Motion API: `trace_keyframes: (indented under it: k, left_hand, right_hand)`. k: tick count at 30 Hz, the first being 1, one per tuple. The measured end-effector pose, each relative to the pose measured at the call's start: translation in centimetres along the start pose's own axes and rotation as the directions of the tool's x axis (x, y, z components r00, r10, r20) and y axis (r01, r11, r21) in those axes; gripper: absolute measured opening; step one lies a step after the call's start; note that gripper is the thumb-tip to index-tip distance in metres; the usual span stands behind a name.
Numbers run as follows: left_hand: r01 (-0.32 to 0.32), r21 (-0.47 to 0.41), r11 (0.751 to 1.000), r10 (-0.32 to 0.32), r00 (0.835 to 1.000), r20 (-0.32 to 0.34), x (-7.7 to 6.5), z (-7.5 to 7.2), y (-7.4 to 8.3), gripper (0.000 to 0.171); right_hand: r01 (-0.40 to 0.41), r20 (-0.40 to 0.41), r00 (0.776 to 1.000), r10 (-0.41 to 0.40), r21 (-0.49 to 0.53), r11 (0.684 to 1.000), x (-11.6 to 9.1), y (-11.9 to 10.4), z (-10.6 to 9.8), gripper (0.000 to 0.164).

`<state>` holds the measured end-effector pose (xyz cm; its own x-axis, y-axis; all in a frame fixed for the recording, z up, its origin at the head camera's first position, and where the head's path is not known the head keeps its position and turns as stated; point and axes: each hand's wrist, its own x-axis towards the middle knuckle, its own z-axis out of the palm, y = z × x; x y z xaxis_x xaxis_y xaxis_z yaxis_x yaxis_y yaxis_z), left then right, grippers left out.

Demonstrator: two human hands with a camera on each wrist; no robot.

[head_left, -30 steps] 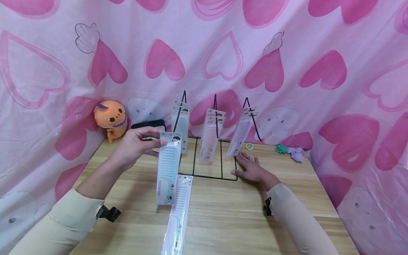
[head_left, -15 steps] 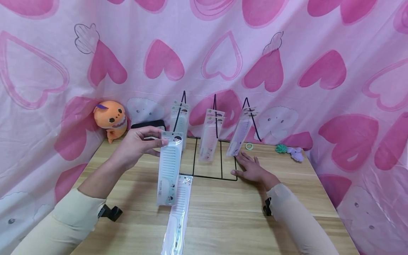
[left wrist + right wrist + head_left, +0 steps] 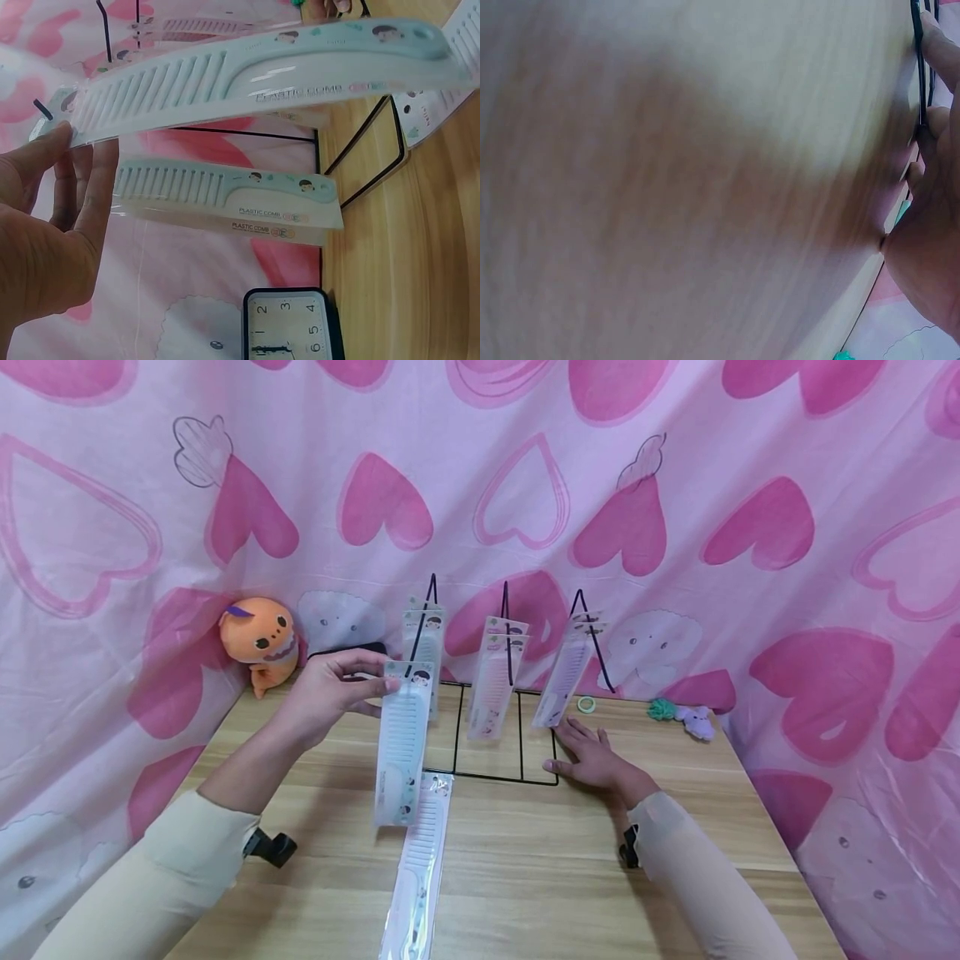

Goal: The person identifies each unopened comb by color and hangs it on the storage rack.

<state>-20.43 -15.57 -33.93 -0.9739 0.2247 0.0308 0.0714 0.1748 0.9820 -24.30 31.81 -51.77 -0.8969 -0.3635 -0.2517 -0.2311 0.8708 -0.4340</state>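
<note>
My left hand [image 3: 330,693] pinches the top of a packaged pale-green comb [image 3: 402,752] between thumb and fingers. The pack hangs upright at the front end of the left hook [image 3: 422,639]; in the left wrist view, a dark hook tip [image 3: 43,109] shows at the pack's top. Farther back on that hook are more green comb packs [image 3: 225,191]. My right hand [image 3: 592,756] rests, fingers spread, at the right end of the black wire rack's base [image 3: 495,777]. Another packaged comb [image 3: 420,868], pale pinkish-white, lies on the table before the rack.
Pink comb packs [image 3: 497,685] hang on the middle hook, purple ones [image 3: 567,668] on the right hook. A black-framed clock [image 3: 289,322] stands behind my left hand. An orange plush toy [image 3: 260,635] sits back left; a ring [image 3: 587,704] and small purple toy [image 3: 697,723] lie back right.
My left hand has moved slightly right and forward with the comb pack, bringing its top up to the left hook's front end. The right hand has stayed in place.
</note>
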Motion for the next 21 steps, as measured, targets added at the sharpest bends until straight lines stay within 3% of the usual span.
trace_keyframes:
  k: [8,21]
  left_hand:
    - [-0.019,0.012,1.000,0.020,1.000,-0.016,1.4,0.2,-0.4,0.032]
    - [-0.048,0.002,0.999,0.048,0.993,-0.104,3.5,0.6,-0.6,0.032]
  right_hand:
    - [0.011,0.005,1.000,-0.011,0.004,1.000,0.1,0.0,-0.1,0.100]
    - [0.020,-0.009,1.000,-0.020,0.003,1.000,0.0,-0.1,0.0,0.098]
